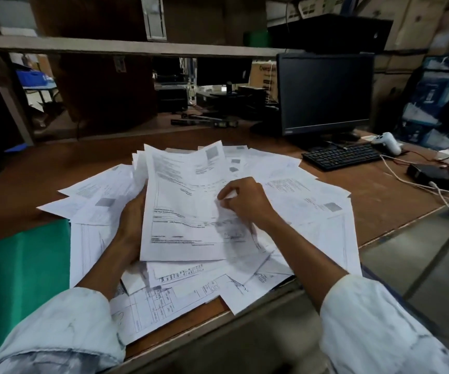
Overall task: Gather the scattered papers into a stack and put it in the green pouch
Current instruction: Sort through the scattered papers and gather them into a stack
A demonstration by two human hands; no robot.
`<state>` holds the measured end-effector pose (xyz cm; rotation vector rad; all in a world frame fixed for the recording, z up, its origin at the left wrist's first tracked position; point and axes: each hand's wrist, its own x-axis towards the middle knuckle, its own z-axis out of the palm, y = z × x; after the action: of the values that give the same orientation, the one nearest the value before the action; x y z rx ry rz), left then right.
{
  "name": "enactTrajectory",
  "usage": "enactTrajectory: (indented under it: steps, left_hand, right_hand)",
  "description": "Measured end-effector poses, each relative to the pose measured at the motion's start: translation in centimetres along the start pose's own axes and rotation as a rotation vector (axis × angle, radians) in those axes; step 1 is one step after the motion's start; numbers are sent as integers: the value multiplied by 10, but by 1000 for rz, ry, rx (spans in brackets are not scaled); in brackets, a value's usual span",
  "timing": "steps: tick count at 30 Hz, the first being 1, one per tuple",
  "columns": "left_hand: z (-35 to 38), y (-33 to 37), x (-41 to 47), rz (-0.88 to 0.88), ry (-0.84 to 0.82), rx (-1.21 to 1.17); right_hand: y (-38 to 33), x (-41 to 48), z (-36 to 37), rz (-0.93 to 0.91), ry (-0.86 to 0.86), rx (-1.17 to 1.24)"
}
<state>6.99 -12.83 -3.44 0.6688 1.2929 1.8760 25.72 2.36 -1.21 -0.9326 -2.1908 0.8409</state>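
Many white printed papers (307, 211) lie scattered and overlapping across the middle of the brown desk (34, 174). My left hand (133, 214) grips the left edge of a raised stack of papers (182, 201), tilted up above the spread. My right hand (245, 201) rests on the stack's top sheet, fingers curled and pinching a sheet's edge near the stack's right side. The green pouch (18, 282) lies flat at the desk's near left, partly under the scattered sheets.
A black monitor (325, 90) and black keyboard (342, 156) stand at the back right, with a white controller (388, 143), a black box (431, 174) and white cables (447, 201) by the right edge. A shelf (137, 48) runs overhead behind the desk.
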Motion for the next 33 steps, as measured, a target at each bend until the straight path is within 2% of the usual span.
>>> enactTrajectory:
  steps: [3, 6, 7, 9, 10, 11, 13, 15, 17, 19, 23, 25, 27, 28, 30, 31, 33]
  left_hand:
    - [3, 3, -4, -44, -81, -18]
    - [6, 3, -7, 44, -10, 161]
    - [4, 2, -5, 72, 16, 269]
    - [-1, -1, 0, 79, 44, 398]
    - [-3, -2, 1, 86, 49, 428]
    - [-4, -2, 1, 103, 51, 450]
    - [-4, -1, 2, 133, 62, 466]
    - [-4, -3, 5, 152, 68, 460]
    - [-2, -4, 6, 161, 62, 475]
    - [-1, -5, 8, 166, 64, 486]
    - [-4, -6, 9, 165, 71, 477]
    - [-4, -6, 8, 165, 75, 473]
    - [-4, -6, 9, 162, 73, 472]
    - [-5, -6, 9, 161, 71, 470]
    - [-5, -6, 9, 158, 68, 467]
    - [-6, -7, 9, 159, 68, 467]
    - [-6, -7, 9, 165, 62, 468]
  right_hand:
    - [9, -2, 2, 5, 37, -20]
    - [18, 0, -4, 15, -33, -48]
    - [19, 0, -7, 15, -85, -18]
    - [19, 2, -17, 66, -151, 208]
    - [23, 5, -24, 110, -124, 272]
    - [28, 8, -34, 150, -84, 230]
    - [45, 14, -57, 278, -83, -240]
    - [64, 11, -76, 400, -188, -664]
    - [67, 5, -90, 431, -262, -821]
    - [59, 4, -97, 409, -300, -852]
    - [57, 9, -106, 420, -283, -510]
    - [61, 11, -110, 302, -239, -129]
    - [60, 8, -113, 104, -103, 271]
    - [61, 9, -114, 31, 25, 352]
    - [62, 10, -115, -8, 262, 288]
    - [61, 10, -114, 9, 316, 260]
    - [63, 9, -112, 92, 335, 383]
